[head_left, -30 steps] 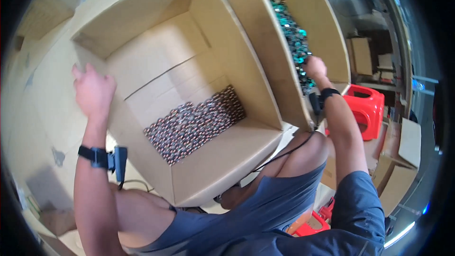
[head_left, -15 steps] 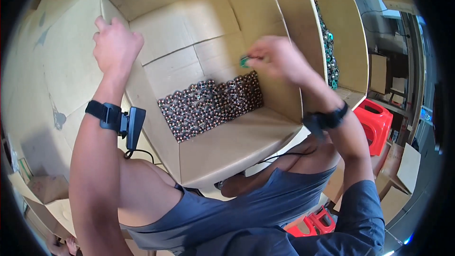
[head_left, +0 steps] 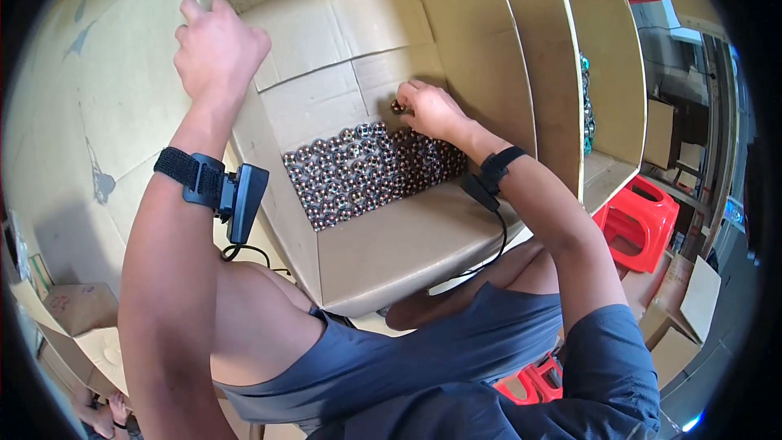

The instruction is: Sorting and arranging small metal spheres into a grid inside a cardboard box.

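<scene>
My left hand point(head_left: 217, 53) is closed over the left edge of a large open cardboard box point(head_left: 383, 257). Inside the box, my right hand point(head_left: 436, 112) pinches a small round metal part point(head_left: 397, 106) between thumb and fingers, near the box floor. The part is dark and shiny, and half of it hides behind the fingertips. Just below it, many similar shiny round parts point(head_left: 346, 171) lie in close rows, covering the near portion of the floor. My right hand and wrist cover some of the rows at the right.
Against the box's right side stands a second cardboard box point(head_left: 607, 57) holding similar parts point(head_left: 587, 106) with green on them. A red plastic stool point(head_left: 643, 224) is at the right. Black wrist devices point(head_left: 244, 204) with cables sit on both forearms. Another person's hand point(head_left: 119, 411) shows at the lower left.
My right hand has come down and left into the box with the part, whose green side no longer shows. My left hand keeps its hold on the box edge. The view has shifted slightly.
</scene>
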Demonstrator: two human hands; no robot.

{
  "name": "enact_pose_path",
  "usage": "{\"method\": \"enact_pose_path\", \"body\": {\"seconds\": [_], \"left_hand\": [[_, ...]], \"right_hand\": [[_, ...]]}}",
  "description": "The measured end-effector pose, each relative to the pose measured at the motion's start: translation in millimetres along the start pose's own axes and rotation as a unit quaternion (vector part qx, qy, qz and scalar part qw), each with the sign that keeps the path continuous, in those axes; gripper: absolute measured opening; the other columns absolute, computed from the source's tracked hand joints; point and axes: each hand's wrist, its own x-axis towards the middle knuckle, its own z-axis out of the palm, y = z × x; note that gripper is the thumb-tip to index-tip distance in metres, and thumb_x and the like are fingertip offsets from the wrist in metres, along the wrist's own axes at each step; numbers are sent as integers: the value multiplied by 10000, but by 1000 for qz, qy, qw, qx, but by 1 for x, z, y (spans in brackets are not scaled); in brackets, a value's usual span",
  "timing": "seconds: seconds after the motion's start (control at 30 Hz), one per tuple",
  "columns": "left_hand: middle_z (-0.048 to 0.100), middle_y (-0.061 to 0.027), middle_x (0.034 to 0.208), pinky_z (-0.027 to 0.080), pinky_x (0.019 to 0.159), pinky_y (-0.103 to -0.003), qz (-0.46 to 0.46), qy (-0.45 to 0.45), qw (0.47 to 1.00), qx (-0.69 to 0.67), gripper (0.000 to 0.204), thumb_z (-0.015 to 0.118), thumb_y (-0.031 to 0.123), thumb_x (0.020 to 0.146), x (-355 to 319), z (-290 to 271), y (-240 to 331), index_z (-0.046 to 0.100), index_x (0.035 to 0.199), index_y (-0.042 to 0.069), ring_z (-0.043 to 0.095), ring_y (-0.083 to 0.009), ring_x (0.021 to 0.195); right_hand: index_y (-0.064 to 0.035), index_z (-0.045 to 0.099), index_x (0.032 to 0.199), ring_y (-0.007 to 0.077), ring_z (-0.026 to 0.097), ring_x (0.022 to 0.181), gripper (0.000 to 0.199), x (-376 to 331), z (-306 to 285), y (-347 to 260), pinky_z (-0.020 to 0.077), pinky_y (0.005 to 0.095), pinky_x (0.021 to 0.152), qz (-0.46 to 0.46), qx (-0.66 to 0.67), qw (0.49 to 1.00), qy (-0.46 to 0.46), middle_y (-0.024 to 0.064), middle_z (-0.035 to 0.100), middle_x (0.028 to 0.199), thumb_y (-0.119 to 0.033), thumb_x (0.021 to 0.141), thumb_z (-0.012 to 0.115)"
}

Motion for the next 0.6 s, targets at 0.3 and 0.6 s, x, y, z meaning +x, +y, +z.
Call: {"method": "enact_pose_path", "body": {"seconds": [0.3,0.6], "left_hand": [[477,-212,1294,558,807,-497,-3,-10,1000,0,440,645,336,801,-2,-2,4,624,1108,21,627,-396,1002],[474,-213,1338,545,843,-498,0,-2,1000,-25,450,651,339,785,-1,-10,9,631,1134,55,625,-391,1040]], "right_hand": [[-93,656,1075,372,620,1035,336,8,15,0,511,453,898,32,15,999,-38,151,629,1101,-39,746,618],[-103,682,1008,335,651,969,248,-3,-23,-22,533,451,841,10,-50,998,-37,115,667,997,-107,772,606]]}}
